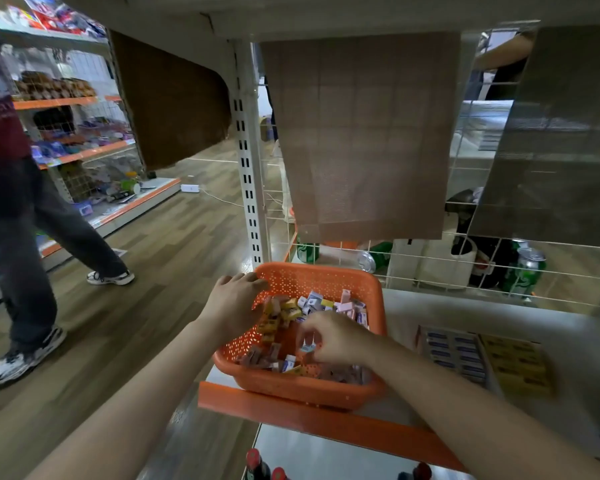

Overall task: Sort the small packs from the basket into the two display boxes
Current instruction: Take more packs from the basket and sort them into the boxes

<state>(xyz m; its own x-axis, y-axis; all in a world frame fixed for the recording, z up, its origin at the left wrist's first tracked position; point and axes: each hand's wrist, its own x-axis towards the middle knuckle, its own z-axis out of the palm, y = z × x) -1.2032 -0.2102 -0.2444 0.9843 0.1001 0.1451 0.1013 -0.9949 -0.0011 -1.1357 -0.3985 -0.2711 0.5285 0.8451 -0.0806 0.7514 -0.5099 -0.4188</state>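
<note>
Orange basket (329, 277) sits at the left end of the shelf (291, 408), holding loose small packs (291, 308) in yellow, brown, pink and white-blue; left hand (234, 303) holds its left rim, fingers curled over the edge; right hand (336, 337) is inside the basket, fingertips pinching one pale pack (308, 348) just above the heap; two display boxes lie flat to the right of the basket; blue-pack box (454, 351) nearer it, yellow-pack box (516, 367) right beside that; both blurred; another person (32, 202) walks the aisle at left.
</note>
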